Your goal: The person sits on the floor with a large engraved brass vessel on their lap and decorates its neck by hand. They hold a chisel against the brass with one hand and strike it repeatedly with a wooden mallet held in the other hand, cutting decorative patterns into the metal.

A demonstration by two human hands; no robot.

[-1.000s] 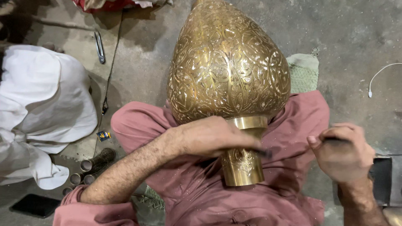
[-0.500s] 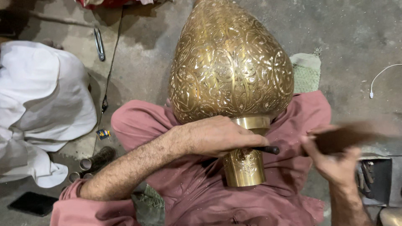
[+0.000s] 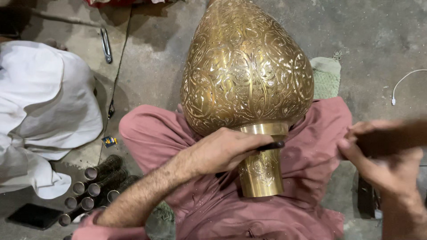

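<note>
Bare grey concrete floor point(image 3: 378, 35) fills the head view, stained and scuffed, and right in the middle sits the big engraved brass vessel point(image 3: 247, 71), bulb-shaped and covered in floral scrollwork, resting across the person's lap on dusty pink cloth point(image 3: 311, 146). Its smooth cylindrical neck point(image 3: 261, 171) points down toward the bottom of the frame, with a band of engraving on it. Left hand point(image 3: 222, 149) comes in from the lower left, forearm stretched across the lap, fingers curled tight around a thin dark tool point(image 3: 271, 145) whose tip lies against the neck just under the bulb. Over at the right edge, the right hand point(image 3: 387, 164) is a blur, fingers wrapped around a dark brown block-like object point(image 3: 391, 138), too smeared to say what kind; it hangs well apart from the vessel. Behind the bulb at the upper right, a green knitted cloth point(image 3: 327, 78) peeks out, and a white cable point(image 3: 402, 84) curls on the floor near the right edge. At left, a heap of white fabric point(image 3: 40, 111) takes up much of the side. Below it, a cluster of dark metal tubes point(image 3: 95, 182) lies with their open ends showing, and a flat black phone-like slab point(image 3: 33, 215) sits in the lower left corner. Up top left, metal pliers point(image 3: 106, 44) rest on the concrete beside a thin dark cord point(image 3: 118, 75) running down the floor.
</note>
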